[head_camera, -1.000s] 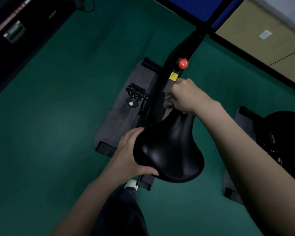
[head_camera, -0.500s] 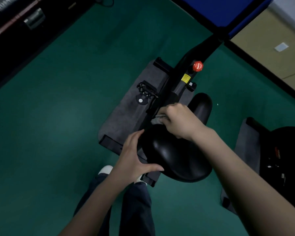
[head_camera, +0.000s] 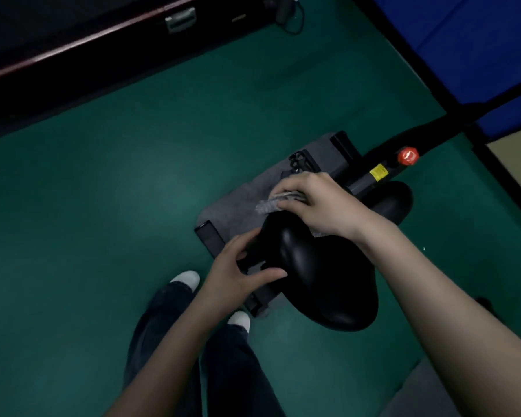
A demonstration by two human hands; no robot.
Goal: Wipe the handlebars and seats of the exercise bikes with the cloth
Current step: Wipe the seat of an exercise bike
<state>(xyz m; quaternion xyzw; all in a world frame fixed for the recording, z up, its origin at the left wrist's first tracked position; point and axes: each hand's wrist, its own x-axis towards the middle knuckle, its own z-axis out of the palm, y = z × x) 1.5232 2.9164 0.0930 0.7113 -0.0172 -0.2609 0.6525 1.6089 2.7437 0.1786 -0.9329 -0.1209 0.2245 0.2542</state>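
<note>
One glossy black moulded bike saddle (head_camera: 322, 272) in frame, wide end toward the camera, narrow nose pointing away. It sits above one grey rectangular floor mat (head_camera: 238, 209) laid on the green floor (head_camera: 103, 206).

Right hand (head_camera: 319, 203): fingers curled shut around one crumpled grey cloth (head_camera: 275, 201), pressed onto the nose of the saddle. Cloth bunches out past the fingertips on the left side of the nose; a small bit also shows under the heel of the hand.

Left hand (head_camera: 238, 266): spread, not fisted. Thumb lies against the saddle's left flank, fingers reach under the left edge near the black seat-post hardware. Whether the fingers actually clamp anything under there I cannot tell.

Bike frame: one black tube (head_camera: 382, 164) runs diagonally from the saddle nose toward the top right. On it, one red octagonal knob (head_camera: 408, 156) and one yellow square sticker (head_camera: 379, 172), just beside each other. One black cage pedal (head_camera: 303, 162) over the far part of the mat, partly hidden by the right hand. One rounded black cover (head_camera: 393, 203) right of the right wrist.

Mat: black end pieces show at its near-left corner and far edge.

Two dark trouser legs (head_camera: 223, 371) and two white shoe tips (head_camera: 185, 279) on the floor at the mat's near edge.

Top left: one long dark machine base (head_camera: 73, 55) with a red stripe. Top right: blue panels (head_camera: 478, 40) with black framing. Handlebars are out of view.
</note>
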